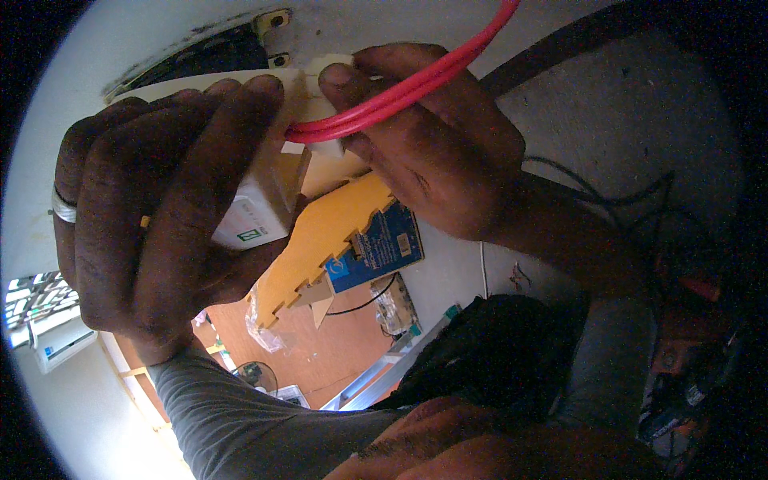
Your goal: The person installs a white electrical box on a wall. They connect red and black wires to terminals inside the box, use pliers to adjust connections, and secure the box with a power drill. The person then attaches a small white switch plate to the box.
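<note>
My left hand [172, 184], with a light ring on one finger, is wrapped round a white plastic electrical fitting [254, 212] that has a small green mark on its lower face. Two red cables [400, 98] loop down from the top and run to the fitting's side, between my hands. The fingers of my right hand [432, 144] pinch an off-white plastic piece [326, 102] against that side, behind the cables. My fingers hide much of the fitting, and how the cables join it cannot be seen.
Above the fitting, a dark wall recess [200, 60] has metal mounting tabs [276, 40]. A dark pipe [560, 40] crosses the upper right. Below are a yellow notched sheet [320, 232], a blue box [376, 252], a ladder rail [392, 360] and a fan [256, 374].
</note>
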Available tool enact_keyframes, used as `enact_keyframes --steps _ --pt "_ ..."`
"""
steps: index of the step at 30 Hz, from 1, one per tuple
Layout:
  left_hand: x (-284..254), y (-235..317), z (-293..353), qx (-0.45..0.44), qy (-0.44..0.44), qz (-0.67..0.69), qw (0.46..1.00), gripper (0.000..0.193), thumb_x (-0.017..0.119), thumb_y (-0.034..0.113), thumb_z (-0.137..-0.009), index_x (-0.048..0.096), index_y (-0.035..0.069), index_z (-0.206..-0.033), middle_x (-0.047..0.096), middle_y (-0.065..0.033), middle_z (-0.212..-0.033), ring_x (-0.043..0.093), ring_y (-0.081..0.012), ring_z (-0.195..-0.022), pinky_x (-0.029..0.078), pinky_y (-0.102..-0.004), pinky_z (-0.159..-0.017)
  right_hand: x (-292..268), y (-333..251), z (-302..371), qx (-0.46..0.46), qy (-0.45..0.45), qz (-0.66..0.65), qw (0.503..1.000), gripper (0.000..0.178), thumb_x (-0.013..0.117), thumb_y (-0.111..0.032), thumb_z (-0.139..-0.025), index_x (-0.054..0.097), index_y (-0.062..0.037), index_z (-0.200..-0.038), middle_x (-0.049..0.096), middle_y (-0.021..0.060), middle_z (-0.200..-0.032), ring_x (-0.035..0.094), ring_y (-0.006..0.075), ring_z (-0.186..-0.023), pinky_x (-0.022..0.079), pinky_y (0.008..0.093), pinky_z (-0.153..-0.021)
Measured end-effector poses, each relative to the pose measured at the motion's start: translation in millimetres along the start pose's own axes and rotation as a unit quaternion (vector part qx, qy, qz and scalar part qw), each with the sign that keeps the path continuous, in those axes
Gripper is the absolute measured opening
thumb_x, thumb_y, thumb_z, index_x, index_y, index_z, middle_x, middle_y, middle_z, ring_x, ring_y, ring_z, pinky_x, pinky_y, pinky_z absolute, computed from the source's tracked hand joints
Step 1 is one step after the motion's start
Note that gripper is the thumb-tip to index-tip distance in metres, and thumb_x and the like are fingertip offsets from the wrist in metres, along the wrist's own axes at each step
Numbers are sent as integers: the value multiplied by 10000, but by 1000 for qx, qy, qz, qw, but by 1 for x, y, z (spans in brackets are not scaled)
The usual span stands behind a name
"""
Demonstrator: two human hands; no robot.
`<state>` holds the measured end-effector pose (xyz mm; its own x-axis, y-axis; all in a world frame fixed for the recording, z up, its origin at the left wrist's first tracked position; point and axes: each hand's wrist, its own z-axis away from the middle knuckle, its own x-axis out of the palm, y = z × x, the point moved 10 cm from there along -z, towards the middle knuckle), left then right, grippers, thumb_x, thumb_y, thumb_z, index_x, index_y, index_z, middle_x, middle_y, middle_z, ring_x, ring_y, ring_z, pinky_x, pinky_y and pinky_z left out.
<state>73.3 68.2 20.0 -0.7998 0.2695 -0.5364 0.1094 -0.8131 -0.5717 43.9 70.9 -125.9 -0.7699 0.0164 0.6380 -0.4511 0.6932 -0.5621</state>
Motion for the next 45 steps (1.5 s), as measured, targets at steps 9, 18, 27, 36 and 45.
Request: enact_keyframes --steps 9,18,27,36,45 --pt "-2 1 -1 -6 10 8 1000 556 939 261 -654 768 48 -1138 776 -104 -1093 731 -308 -972 594 -430 -885 6 4 5 3 -19 -50 999 607 822 33 -813 625 -43 -1382 656 178 -1209 685 274 -1056 604 326 -865" --pt "0 3 -6 27 -23 -5 999 582 938 236 -640 748 -11 -1131 777 -135 -1086 738 -325 -946 589 -436 -872 4 12 3 80 -32 -9 996 437 733 -293 -939 623 -111 -1321 654 130 -1262 670 286 -1168 561 416 -986" --pt "0 6 -6 13 -3 -18 1000 571 931 282 -649 757 3 -1116 778 -128 -1065 737 -324 -922 588 -437 -864 0 -2 2 37 16 -58 997 464 795 -106 -839 649 -100 -1280 663 142 -1284 664 347 -1140 577 437 -925" --pt "1 6 -3 20 13 -26 999 583 922 317 -667 758 0 -1127 778 -117 -1056 736 -313 -920 591 -416 -859 -7 9 0 63 50 -98 992 316 820 -153 -840 745 -82 -1140 727 111 -1163 698 317 -1080 570 416 -929" --pt "5 4 -3 -4 11 -32 999 525 927 266 -663 771 28 -1104 779 -109 -1070 742 -295 -927 592 -414 -858 -6 9 1 113 62 -168 977 338 798 -125 -893 706 -22 -1201 712 154 -1199 710 263 -1098 565 362 -949"
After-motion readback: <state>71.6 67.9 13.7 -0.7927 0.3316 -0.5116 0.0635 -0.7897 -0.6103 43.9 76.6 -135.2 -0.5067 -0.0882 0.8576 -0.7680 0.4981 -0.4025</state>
